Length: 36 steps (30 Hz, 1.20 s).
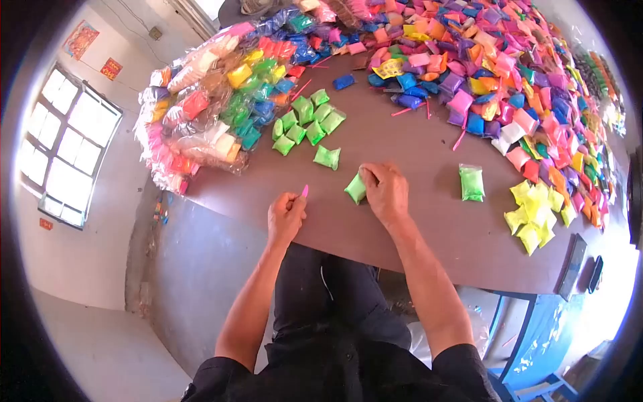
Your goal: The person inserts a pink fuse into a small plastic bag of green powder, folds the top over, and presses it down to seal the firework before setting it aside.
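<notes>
My left hand [287, 216] is closed just above the table's near edge, with the tip of a thin pink plastic stick [305, 191] poking up from the fingers. To its right, my right hand [386, 191] pinches the upper edge of a small light-green packet [355, 190] over the table. A loose green packet [327, 157] lies a little beyond it, and behind that is a cluster of several green packets [307, 118]. Another light-green packet [471, 183] lies apart on the right.
A heap of bagged colourful packets [221, 100] covers the brown table [415, 231] at left. A large loose pile of mixed packets [482, 67] spreads across the back and right. Yellow packets [535, 213] lie near a dark flat object [572, 266] at the right edge.
</notes>
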{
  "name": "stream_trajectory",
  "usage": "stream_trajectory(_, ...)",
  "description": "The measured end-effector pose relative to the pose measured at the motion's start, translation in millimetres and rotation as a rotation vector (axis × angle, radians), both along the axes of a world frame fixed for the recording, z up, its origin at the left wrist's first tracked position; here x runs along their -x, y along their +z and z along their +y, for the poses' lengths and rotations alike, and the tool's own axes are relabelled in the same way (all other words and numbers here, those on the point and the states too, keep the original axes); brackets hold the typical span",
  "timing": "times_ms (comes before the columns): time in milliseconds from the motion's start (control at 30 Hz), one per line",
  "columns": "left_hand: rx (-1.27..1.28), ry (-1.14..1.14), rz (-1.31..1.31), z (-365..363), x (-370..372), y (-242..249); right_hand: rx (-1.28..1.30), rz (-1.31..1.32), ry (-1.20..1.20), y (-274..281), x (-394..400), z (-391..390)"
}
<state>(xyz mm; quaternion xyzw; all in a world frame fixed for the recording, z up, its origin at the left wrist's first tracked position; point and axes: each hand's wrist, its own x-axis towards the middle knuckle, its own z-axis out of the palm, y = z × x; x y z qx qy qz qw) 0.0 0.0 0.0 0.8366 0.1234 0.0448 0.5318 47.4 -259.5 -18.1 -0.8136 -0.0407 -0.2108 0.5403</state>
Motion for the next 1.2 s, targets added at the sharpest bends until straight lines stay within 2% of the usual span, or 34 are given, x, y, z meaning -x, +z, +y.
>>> stream_trajectory(67,-0.016,-0.001,-0.024,3,-1,0,-0.039,-0.002,-0.005,1,1,4)
stream_trajectory(267,0.010,0.029,0.000,-7,3,1,0.071,0.067,0.024,3,4,-6)
stream_trajectory(567,-0.009,0.049,0.013,-11,6,5,0.087,0.009,0.116,5,5,-11)
stream_trajectory(767,-0.042,0.008,-0.001,-7,3,3,0.006,0.059,0.083,2,-2,-15)
stream_trajectory(1200,-0.039,0.022,-0.004,-9,5,1,0.074,0.219,0.145,20,1,-38)
